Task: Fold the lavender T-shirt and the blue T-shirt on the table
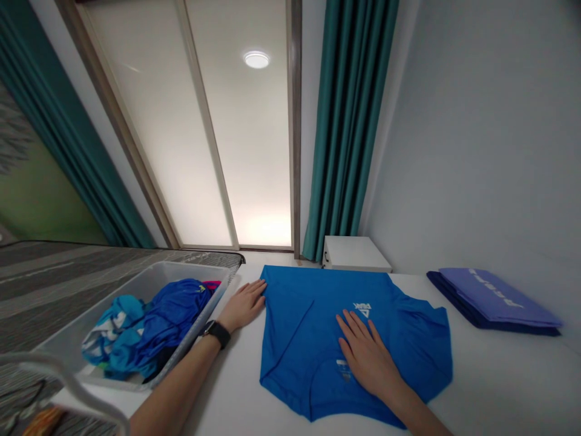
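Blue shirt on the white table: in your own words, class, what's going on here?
The person's right hand lies flat on the blue shirt, by its white logo, while the left hand touches its far left corner. The shirt lies spread on the white table, one sleeve jutting right. To the left, a plastic bin holds crumpled clothes; at right, folded purple fabric lies on navy fabric.

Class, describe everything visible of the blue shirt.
The blue shirt looks smooth and thin. It lies flat on the white table, neckline nearest the camera, one sleeve spread rightward, left side apparently folded inward. A white logo and neck print show. The left hand touches its far left corner; the right hand rests beside the logo.
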### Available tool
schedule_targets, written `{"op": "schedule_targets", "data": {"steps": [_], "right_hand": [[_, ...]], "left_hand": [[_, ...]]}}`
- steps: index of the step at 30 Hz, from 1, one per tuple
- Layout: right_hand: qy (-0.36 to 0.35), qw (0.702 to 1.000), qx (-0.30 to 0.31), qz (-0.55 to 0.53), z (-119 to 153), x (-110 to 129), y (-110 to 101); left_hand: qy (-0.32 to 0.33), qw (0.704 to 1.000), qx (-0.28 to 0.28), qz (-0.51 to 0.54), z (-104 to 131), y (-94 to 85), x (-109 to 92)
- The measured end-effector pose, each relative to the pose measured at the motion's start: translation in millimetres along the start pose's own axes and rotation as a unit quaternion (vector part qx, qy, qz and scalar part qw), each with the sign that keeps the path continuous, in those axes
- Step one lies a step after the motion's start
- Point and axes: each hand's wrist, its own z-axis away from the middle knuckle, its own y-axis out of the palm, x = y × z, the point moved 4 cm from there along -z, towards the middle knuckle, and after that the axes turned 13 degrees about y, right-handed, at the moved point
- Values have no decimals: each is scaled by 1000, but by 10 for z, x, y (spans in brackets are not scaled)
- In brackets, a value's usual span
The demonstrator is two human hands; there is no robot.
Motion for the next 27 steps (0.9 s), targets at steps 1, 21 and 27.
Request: {"op": "schedule_targets", "data": {"steps": [1,21,27], "right_hand": [[1,1000,1,0,-1,0,1],[10,1000,11,15,18,35,-73],[7,1000,4,23,40,53,-78]], "left_hand": [[-4,1000,2,-5,-2,-1,-3],[108,993,-18,40,-98,-10,-1211],[191,976,26,104,46,52,-1868]]}}
